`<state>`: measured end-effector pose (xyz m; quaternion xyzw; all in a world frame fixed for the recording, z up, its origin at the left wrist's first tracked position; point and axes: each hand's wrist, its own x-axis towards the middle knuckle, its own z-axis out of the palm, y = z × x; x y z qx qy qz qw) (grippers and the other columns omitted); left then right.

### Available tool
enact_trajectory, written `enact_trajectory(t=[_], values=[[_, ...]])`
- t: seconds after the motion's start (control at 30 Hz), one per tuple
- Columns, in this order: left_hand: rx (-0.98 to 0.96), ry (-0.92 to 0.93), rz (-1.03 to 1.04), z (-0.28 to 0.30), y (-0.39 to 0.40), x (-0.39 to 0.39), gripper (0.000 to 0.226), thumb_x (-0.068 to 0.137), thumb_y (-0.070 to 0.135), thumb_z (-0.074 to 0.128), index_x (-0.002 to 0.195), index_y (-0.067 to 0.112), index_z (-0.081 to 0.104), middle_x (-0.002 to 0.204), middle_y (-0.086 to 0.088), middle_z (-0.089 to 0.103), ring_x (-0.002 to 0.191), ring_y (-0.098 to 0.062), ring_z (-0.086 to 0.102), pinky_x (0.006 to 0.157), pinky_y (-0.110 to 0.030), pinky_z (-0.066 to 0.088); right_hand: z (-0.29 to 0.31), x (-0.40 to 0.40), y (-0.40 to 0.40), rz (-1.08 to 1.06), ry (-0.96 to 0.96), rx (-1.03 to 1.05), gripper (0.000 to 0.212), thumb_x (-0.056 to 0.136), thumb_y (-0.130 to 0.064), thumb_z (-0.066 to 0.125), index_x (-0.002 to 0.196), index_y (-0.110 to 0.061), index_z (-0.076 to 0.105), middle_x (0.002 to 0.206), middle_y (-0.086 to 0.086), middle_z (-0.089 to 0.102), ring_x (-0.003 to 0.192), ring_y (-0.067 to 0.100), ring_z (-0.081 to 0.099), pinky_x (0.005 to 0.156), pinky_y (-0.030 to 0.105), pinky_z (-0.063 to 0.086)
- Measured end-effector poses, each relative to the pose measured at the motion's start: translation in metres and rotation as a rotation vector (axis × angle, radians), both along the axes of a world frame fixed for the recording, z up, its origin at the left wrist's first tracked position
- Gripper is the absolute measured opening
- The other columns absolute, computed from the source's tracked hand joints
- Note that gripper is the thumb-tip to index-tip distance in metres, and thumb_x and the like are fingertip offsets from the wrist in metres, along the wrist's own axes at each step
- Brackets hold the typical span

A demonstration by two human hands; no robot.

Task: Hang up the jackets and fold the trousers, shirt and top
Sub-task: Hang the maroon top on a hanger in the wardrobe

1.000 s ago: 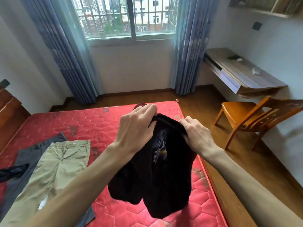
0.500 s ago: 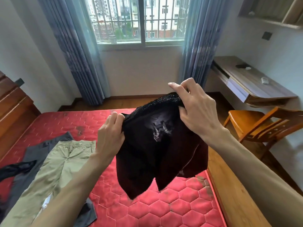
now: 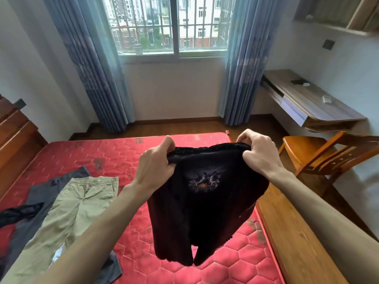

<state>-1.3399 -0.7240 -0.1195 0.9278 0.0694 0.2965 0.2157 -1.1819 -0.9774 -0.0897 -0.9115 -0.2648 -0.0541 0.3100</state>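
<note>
A black top [image 3: 205,206] is held up over the right part of a red mattress [image 3: 98,152], clear of its surface. Its upper edge is gripped by the left hand [image 3: 155,167] at one end and by the right hand [image 3: 259,155] at the other, with the fingers of both curled over the hem and the thumbs pinched against it. The edge is stretched between the two hands, and the rest of the top is left hanging in loose folds. A pale, blurred print [image 3: 205,180] is seen near the middle of the cloth, but what it depicts cannot be made out. On the left part of the mattress, khaki trousers [image 3: 67,214] are laid flat over a grey garment [image 3: 41,193], most of which is hidden beneath them; the lower legs are covered by the left forearm and cut off at the frame's bottom edge. A dark garment [image 3: 18,214] is draped across the grey one at the left edge, and its kind cannot be told. Something white [image 3: 57,256] is glimpsed beside the trousers, too small to identify. A wooden chair [image 3: 328,152] is placed to the right of the bed, below a wall desk [image 3: 311,103]; small items are scattered on the desk, too blurred to name. A shelf [image 3: 336,15] at the upper right is cut off by the frame, and its contents cannot be made out.
</note>
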Motion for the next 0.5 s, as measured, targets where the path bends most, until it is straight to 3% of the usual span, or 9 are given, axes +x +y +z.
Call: enact_trajectory(t=[0.07,0.13,0.23,0.37,0.43,0.5], values=[[0.060,0.043,-0.117,-0.001,0.006,-0.007,0.031,0.082,0.021,0.075,0.099,0.021,0.049,0.070,0.007,0.062,0.058,-0.022,0.061,0.057,-0.035,0.050,0.005,0.000,0.003,-0.013,-0.030,0.087,0.041,0.069,0.006,0.059,0.096,-0.023,0.066,0.082,-0.003,0.067,0.077,0.020,0.063,0.071,0.036,0.055],[0.144,0.081,-0.162,-0.001,0.010,-0.014,0.024,0.084,0.031,0.063,0.099,0.022,0.048,0.065,0.010,0.056,0.053,-0.017,0.055,0.055,-0.031,0.044,0.012,-0.003,0.009,0.011,-0.058,0.153,0.043,0.066,0.007,0.059,0.095,-0.024,0.065,0.078,-0.006,0.062,0.075,0.016,0.060,0.067,0.031,0.050],[0.234,0.097,-0.023,0.000,0.009,-0.020,0.020,0.085,0.025,0.055,0.099,0.018,0.043,0.063,0.007,0.049,0.048,-0.022,0.049,0.052,-0.031,0.040,0.020,-0.016,0.023,0.061,-0.185,0.143,0.044,0.063,0.004,0.060,0.093,-0.027,0.064,0.074,-0.016,0.056,0.069,0.010,0.055,0.062,0.027,0.042],[0.304,0.021,0.302,0.012,0.016,-0.027,0.027,0.084,0.016,0.069,0.101,0.010,0.049,0.075,0.000,0.046,0.054,-0.032,0.053,0.051,-0.031,0.031,0.020,-0.019,0.017,0.126,-0.469,-0.155,0.032,0.073,-0.012,0.075,0.101,-0.022,0.064,0.100,-0.008,0.058,0.095,0.020,0.055,0.073,0.035,0.049],[0.391,-0.022,0.308,0.018,0.019,-0.030,0.023,0.086,0.019,0.066,0.101,0.009,0.051,0.089,-0.006,0.049,0.070,-0.028,0.050,0.056,-0.035,0.035,0.015,-0.014,0.008,0.229,-0.431,-0.327,0.029,0.081,-0.018,0.072,0.109,-0.020,0.065,0.113,-0.005,0.056,0.106,0.024,0.055,0.085,0.042,0.049],[0.409,-0.046,0.246,0.021,0.014,-0.030,0.018,0.088,0.014,0.063,0.102,0.008,0.054,0.099,-0.009,0.053,0.083,-0.028,0.051,0.061,-0.040,0.044,0.011,-0.011,0.003,0.327,-0.239,-0.375,0.031,0.088,-0.017,0.063,0.118,-0.024,0.063,0.120,-0.009,0.059,0.111,0.024,0.060,0.082,0.040,0.048]])
